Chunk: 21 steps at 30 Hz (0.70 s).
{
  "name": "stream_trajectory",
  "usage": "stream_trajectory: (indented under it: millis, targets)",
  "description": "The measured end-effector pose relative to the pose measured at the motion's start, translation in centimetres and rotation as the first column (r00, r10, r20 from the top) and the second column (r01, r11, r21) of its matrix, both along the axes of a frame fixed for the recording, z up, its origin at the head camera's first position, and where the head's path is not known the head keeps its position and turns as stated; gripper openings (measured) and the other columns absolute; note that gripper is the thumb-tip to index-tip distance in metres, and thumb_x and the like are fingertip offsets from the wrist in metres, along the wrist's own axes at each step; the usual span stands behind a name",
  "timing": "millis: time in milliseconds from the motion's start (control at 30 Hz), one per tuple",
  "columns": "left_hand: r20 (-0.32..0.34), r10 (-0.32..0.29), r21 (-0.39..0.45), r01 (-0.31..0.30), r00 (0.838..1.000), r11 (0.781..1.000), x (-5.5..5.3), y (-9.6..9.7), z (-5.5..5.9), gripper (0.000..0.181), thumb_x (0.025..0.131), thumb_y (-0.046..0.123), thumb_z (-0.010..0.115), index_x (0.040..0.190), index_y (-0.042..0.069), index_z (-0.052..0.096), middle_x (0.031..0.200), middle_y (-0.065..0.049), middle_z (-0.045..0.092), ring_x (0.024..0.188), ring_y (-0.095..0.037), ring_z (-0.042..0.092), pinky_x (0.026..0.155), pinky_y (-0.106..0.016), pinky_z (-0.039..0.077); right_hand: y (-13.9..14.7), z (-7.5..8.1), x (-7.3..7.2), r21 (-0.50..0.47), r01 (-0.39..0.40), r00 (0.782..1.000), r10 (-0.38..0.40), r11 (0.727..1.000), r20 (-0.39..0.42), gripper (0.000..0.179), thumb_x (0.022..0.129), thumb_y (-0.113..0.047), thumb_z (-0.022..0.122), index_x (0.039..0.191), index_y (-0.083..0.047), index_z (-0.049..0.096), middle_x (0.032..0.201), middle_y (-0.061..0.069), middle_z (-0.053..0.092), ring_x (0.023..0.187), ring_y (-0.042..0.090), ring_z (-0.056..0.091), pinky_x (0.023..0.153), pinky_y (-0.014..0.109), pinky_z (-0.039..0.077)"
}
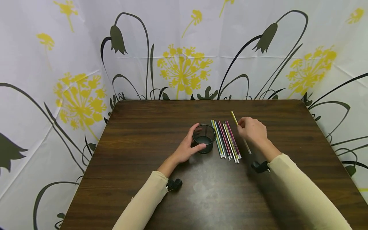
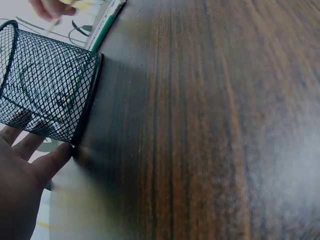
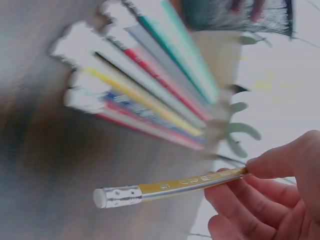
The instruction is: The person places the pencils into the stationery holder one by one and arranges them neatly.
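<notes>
A black wire-mesh pencil cup point(image 1: 207, 147) stands upright on the table, and nothing shows inside it. The left hand point(image 1: 186, 149) holds it from the left, thumb along the front and fingers around the far side; the left wrist view shows these fingers against the mesh cup point(image 2: 50, 85). To the right of the cup lies a row of several coloured pencils point(image 1: 230, 143), eraser ends toward the person. The right hand point(image 1: 254, 129) pinches a yellow pencil with a silver stripe point(image 3: 170, 187) between thumb and fingers, its white eraser end pointing down and toward the person.
The dark wood-grain table point(image 1: 138, 143) reaches back to a white curtain point(image 1: 178, 28) printed with yellow flowers and grey-green plants. Small black wrist cameras sit by both cuffs of the cream sleeves point(image 1: 302, 182).
</notes>
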<state>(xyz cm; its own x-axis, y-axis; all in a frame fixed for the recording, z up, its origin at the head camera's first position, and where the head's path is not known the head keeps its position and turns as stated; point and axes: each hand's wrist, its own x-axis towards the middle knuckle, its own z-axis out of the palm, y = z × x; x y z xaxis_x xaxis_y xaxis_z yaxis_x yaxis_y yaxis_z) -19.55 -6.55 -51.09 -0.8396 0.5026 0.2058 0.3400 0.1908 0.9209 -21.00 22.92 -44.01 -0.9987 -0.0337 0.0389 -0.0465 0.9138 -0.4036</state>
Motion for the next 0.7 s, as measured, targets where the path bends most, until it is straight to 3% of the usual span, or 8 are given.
stream_trajectory:
  millis: [200,367,533,600,700]
  targets:
    - [0.005,0.011,-0.019,-0.011,1.000,1.000,0.1,-0.2,0.1,0.082,0.093,0.025,0.069,0.155,0.033,0.015,0.151,-0.010,0.036,0.139,-0.021,0.035,0.107,-0.050,0.036,-1.8,3.4,0.3,-0.136,-0.034,0.990,0.014,0.990,-0.142,0.025,0.094,-0.026,0.061,0.112,-0.012,0.070,0.092,0.003,0.073,0.076,0.022,0.065,0.063,0.042,0.046]
    - [-0.007,0.011,-0.019,-0.011,1.000,1.000,0.0,-0.1,0.0,0.082,0.093,0.025,0.068,0.155,0.032,0.015,0.151,-0.013,0.037,0.139,-0.020,0.035,0.106,-0.050,0.037,-3.7,6.0,1.0,-0.254,-0.092,0.965,0.024,0.963,-0.260,0.030,0.093,-0.025,0.067,0.120,-0.013,0.069,0.092,0.002,0.073,0.079,0.019,0.068,0.067,0.041,0.047]
    - [0.001,0.008,-0.013,-0.008,1.000,1.000,0.1,0.0,0.0,0.082,0.093,0.024,0.068,0.155,0.033,0.015,0.151,-0.009,0.037,0.138,-0.019,0.035,0.106,-0.050,0.037,-5.5,7.4,1.8,-0.402,-0.204,0.933,0.054,0.893,-0.355,0.024,0.092,-0.017,0.068,0.114,-0.008,0.070,0.087,0.003,0.072,0.072,0.016,0.067,0.062,0.028,0.047]
    - [-0.003,0.010,-0.011,-0.010,1.000,1.000,0.1,0.1,0.0,0.083,0.093,0.024,0.069,0.155,0.032,0.015,0.151,-0.009,0.038,0.138,-0.018,0.035,0.106,-0.050,0.037,-6.2,7.4,2.1,-0.446,-0.249,0.922,0.069,0.860,-0.382,0.021,0.091,-0.014,0.069,0.111,-0.006,0.069,0.086,0.003,0.072,0.071,0.015,0.067,0.062,0.024,0.048]
    - [-0.002,0.010,-0.014,-0.010,1.000,1.000,0.0,0.2,0.0,0.082,0.093,0.026,0.068,0.155,0.033,0.014,0.151,-0.009,0.038,0.138,-0.016,0.035,0.106,-0.048,0.037,-7.1,6.9,2.6,-0.473,-0.288,0.912,0.087,0.833,-0.401,0.017,0.090,-0.013,0.070,0.106,-0.006,0.068,0.086,0.002,0.071,0.072,0.013,0.067,0.065,0.026,0.051]
